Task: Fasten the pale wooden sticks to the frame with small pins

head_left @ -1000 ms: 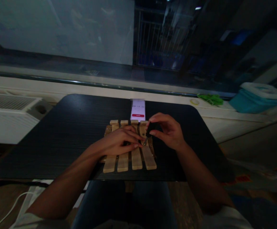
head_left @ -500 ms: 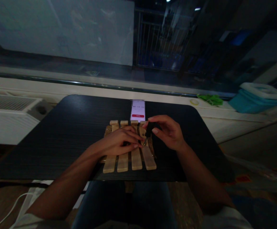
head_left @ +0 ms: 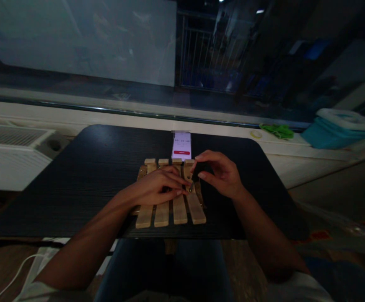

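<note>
Several pale wooden slats [head_left: 179, 211] lie side by side across darker wooden crosspieces [head_left: 200, 195] on the black table. My left hand [head_left: 157, 186] rests over the slats with its fingers stretched out toward the rightmost slat [head_left: 196, 212]. Its fingertips are close to the tip of a dark-handled screwdriver [head_left: 197, 172]. My right hand [head_left: 221, 174] grips the screwdriver's handle between thumb and fingers. The screwdriver is tilted, its tip down at the rightmost slat beside a small dark hole. Whether a screw sits under the tip is hidden.
A lit phone [head_left: 181, 144] stands just behind the slats on the black table [head_left: 107, 155]. On the windowsill are a tape roll [head_left: 256, 134], a green cloth [head_left: 278, 131] and a teal container [head_left: 333, 130]. A white radiator [head_left: 15, 155] is at left.
My right hand's fingers have shifted slightly around the screwdriver handle. My left hand and the slats have stayed in place.
</note>
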`<state>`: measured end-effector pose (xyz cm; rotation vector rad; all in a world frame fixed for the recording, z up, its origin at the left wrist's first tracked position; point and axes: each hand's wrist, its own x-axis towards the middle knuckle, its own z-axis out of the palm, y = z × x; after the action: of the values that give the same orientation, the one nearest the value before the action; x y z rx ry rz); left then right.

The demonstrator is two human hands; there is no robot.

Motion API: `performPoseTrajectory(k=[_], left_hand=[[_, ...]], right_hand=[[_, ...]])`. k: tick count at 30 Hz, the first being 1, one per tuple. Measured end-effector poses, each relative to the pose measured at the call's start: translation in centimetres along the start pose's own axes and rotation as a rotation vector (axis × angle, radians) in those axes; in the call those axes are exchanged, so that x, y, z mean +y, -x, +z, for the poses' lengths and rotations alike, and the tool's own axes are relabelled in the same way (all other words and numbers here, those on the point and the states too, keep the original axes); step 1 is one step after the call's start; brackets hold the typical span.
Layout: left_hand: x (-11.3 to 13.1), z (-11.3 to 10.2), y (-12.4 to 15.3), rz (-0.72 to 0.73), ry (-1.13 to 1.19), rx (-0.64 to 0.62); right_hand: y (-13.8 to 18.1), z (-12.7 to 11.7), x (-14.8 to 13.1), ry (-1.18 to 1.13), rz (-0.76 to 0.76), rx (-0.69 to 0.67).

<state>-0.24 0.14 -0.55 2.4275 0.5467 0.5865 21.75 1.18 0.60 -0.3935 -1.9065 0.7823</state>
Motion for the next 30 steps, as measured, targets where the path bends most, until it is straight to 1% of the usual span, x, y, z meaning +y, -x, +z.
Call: performPoseTrajectory(k=[3, 11, 15, 18, 26, 30], left_hand=[[0.1, 0.0, 0.0, 0.002, 0.003, -0.001], [0.0, 0.0, 0.1, -0.014, -0.013, -0.002], [0.0, 0.0, 0.1, -0.003, -0.007, 0.004], [0.1, 0.0, 0.0, -0.011, -0.004, 0.009], [0.0, 0.0, 0.1, -0.006, 0.002, 0.005], [0.0, 0.1, 0.1, -0.006, 0.002, 0.003]], right_hand=[[0.0, 0.0, -0.2, -0.015, 0.010, 0.000], [0.1, 0.0, -1.0, 0.057, 0.050, 0.007], [0.1, -0.1, -0.9, 0.091, 0.031, 0.014], [0.2, -0.1, -0.6, 0.101, 0.046, 0.015], [0.3, -0.1, -0.1, 0.095, 0.033, 0.018], [0.1, 0.0, 0.0, 0.079, -0.005, 0.013]])
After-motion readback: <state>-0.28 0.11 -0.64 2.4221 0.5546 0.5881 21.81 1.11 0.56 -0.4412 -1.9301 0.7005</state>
